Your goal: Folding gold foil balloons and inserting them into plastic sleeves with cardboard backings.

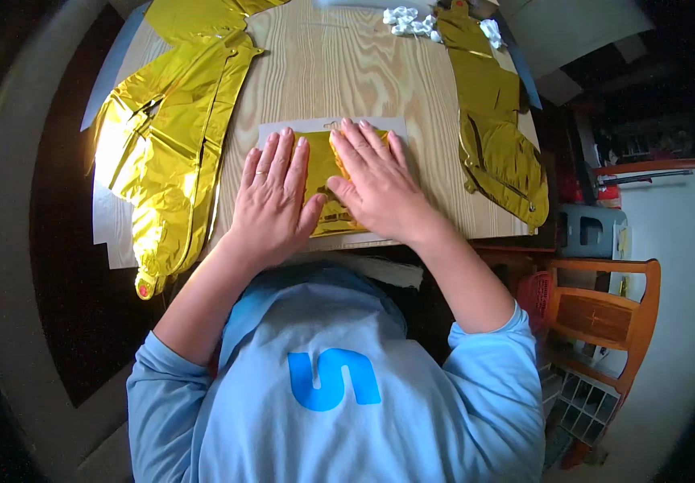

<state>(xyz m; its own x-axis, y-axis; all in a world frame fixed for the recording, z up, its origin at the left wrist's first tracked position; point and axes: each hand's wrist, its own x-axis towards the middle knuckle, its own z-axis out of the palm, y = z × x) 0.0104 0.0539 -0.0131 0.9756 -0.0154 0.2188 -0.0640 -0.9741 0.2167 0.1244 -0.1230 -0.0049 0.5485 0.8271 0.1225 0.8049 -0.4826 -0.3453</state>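
Status, head view: I see both hands flat, palms down, on a folded gold foil balloon [325, 179] lying on a pale card sheet [279, 129] at the near edge of the wooden tabletop [364, 72].

L hand [271, 197]: fingers straight and spread, ring on one finger, pressing the balloon's left part; nothing gripped.

R hand [376, 181]: fingers straight, lying across the balloon's right part, thumb toward the L hand; nothing gripped.

Step in hand, as I judge it: flattening the folded foil, pressing air out.

Next move, est.: needs even pressure without creasing the foil off the card.

Nearby: large crumpled gold foil balloon [166, 137] to the left, another gold foil piece [500, 137] to the right, white bits [412, 20] at the far edge.
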